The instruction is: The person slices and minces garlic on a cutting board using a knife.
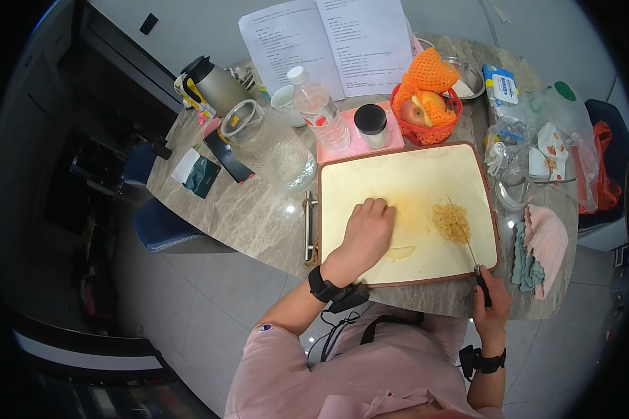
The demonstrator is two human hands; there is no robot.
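My right hand [493, 300] grips the black handle of a kitchen knife [471, 253] at the right front corner of the cutting board [349, 183]. Its thin blade points away from me, beside and partly over a heap of finely chopped yellow food [451, 222]. On the left half of the board rests my left hand [370, 227], fingers curled and pressed together, knuckles up; anything under them is hidden. A thin pale slice [400, 253] lies just right of that hand. The board is cream with a brown rim.
Behind the board stand a water bottle [321, 112], a black-lidded jar [371, 126] on a pink tray [356, 115], and a red fruit basket [426, 129]. Left are a clear pitcher [272, 150] and thermos jug [220, 87]. Cloths [544, 244] lie right; an open booklet [328, 45] leans behind.
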